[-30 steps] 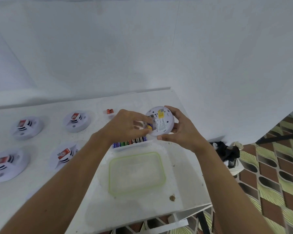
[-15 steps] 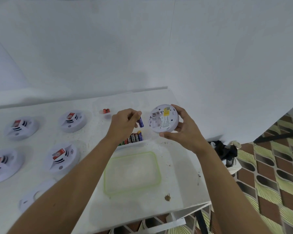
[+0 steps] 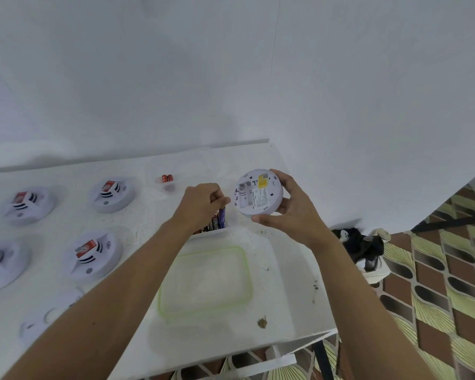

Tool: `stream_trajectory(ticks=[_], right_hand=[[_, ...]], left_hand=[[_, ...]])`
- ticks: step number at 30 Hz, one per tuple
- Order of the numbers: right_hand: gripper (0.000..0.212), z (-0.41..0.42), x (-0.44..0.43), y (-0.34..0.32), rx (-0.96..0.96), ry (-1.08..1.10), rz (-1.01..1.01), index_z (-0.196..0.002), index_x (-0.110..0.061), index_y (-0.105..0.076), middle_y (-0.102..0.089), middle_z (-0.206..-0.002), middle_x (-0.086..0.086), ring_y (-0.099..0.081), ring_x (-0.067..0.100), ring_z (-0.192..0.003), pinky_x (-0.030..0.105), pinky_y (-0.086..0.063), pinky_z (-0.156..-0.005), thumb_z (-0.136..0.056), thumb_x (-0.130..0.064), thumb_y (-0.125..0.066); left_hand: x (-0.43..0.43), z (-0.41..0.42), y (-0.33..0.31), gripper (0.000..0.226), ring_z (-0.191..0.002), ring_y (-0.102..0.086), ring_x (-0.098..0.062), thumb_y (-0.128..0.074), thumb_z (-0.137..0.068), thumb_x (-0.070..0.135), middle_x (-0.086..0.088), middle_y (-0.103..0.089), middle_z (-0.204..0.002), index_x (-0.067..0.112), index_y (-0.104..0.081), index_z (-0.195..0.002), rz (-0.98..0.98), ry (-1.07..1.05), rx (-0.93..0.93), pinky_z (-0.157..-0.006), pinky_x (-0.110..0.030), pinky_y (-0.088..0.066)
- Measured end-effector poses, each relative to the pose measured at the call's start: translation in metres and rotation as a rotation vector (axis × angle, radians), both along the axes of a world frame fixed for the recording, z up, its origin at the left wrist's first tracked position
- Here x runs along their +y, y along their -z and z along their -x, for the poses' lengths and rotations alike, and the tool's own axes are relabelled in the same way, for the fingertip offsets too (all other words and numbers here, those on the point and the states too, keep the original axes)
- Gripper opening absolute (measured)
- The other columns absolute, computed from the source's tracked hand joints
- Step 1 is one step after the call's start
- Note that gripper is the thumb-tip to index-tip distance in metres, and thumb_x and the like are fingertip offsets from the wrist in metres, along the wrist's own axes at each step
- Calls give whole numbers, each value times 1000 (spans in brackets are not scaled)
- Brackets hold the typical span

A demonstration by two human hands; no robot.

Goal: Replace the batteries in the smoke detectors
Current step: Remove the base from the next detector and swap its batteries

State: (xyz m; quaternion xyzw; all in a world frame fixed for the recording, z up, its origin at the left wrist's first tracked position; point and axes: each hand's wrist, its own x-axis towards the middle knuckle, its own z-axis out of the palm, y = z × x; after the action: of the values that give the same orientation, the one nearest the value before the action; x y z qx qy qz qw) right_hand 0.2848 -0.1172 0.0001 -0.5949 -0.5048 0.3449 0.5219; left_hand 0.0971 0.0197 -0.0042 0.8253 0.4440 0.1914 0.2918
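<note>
The right hand (image 3: 291,215) holds a round white smoke detector (image 3: 258,192) in its curled fingers, back side showing. Just beside it, the left hand (image 3: 200,204) pinches a purple battery (image 3: 222,215). It hangs down from the fingers. A box of batteries (image 3: 217,232) sits right under that hand.

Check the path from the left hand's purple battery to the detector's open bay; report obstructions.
Nothing visible. The left hand pinches the purple battery beside the detector held in the right hand; its bay is uncovered, only air between.
</note>
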Motion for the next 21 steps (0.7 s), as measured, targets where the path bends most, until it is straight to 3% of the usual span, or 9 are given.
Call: stream_trajectory(ticks=[5,8,13,17,21], right_hand=[[95,4,5,2,-6,-19,0,-147,-24,-42,-54,-142,-11,-66,8,-116,30,-58,-93,-69,-7,-92],[95,6,6,3,-9,-25,11,-147,-26,-42,-54,-142,-13,-65,9,-118,36,-58,-96,-69,-9,-93],[95,9,4,3,13,-18,25,-147,-27,-42,-56,-138,-17,-66,9,-116,44,-62,-88,-69,-7,-92],[95,7,3,3,8,-15,36,-147,-28,-42,-56,-138,-17,-66,11,-116,44,-61,-90,-69,-7,-92],[95,8,3,2,3,-17,39,-147,-29,-42,-55,-139,-17,-65,9,-117,44,-61,-91,-69,-8,-93]], left_hand=[[0,1,0,15,-61,-55,-6,-71,-87,21,0,-70,-75,9,-78,-84,-58,5,65,-57,-11,-34],[-3,1,0,17,-53,-47,-2,-68,-89,19,10,-57,-60,8,-77,-82,-19,-18,107,-52,-13,-30],[-5,0,-1,31,-47,-42,-7,-59,-92,18,6,-51,-52,12,-64,-62,6,-7,173,-52,-23,-30],[-3,2,-1,14,-52,-48,-1,-71,-86,27,15,-54,-59,14,-76,-84,15,20,171,-51,-12,-29],[-1,2,1,24,-58,-51,0,-78,-80,32,10,-59,-67,13,-77,-96,-5,7,151,-54,-14,-33]])
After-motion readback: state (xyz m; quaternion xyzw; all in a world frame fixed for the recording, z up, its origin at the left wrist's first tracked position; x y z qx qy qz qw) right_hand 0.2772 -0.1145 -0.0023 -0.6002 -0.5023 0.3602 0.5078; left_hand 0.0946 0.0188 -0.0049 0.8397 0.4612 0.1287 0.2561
